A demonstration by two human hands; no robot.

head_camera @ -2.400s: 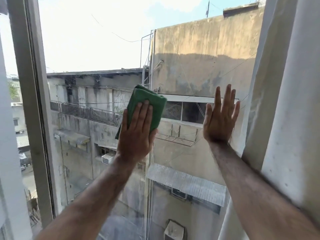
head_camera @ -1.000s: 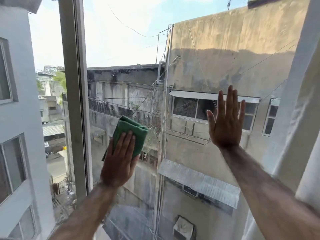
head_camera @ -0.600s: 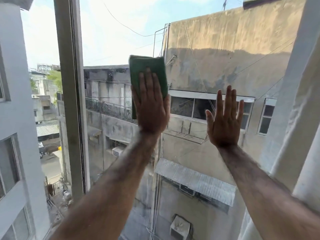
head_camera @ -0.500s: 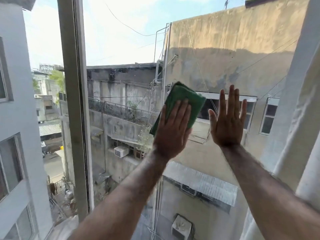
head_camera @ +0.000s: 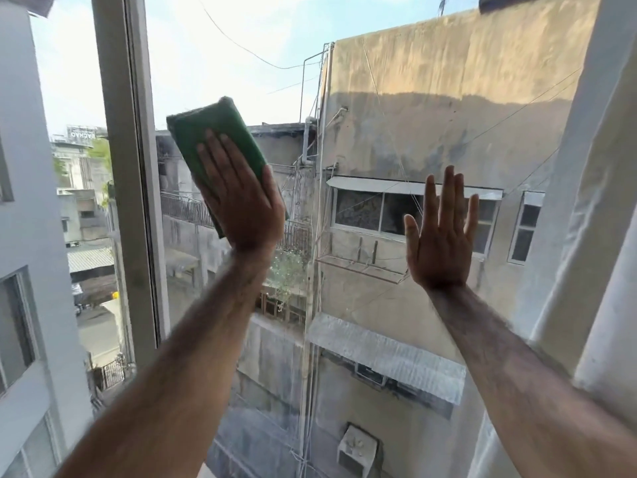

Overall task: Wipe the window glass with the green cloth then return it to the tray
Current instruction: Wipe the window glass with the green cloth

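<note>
Cloth (head_camera: 215, 132), green and folded into a thick rectangular pad, was pinned flat against the glass (head_camera: 362, 108) under the left hand (head_camera: 243, 205). The fingers were extended over it, so it was held by palm pressure and not by a closed grasp. It sat in the upper left of the pane, near the frame (head_camera: 132, 188). The right hand (head_camera: 439, 239) was empty, fingers spread, palm apparently braced on the glass further right.

Risks, judged:
- With only pressure holding it, the cloth could slip out and drop if the palm lifted mid-stroke.
- Folded layers could shear and unfold under a sideways push, which would leave streaks.
- The bare right palm would likely leave prints on the pane.
- The lower glass showed a hazy film and might be missed.

Materials: the cloth looked soft and fibrous, with a slightly fuzzy edge. The glass was smooth and hard, faintly smeared. The frame was pale, straight and rigid. The tray was not in view.
</note>
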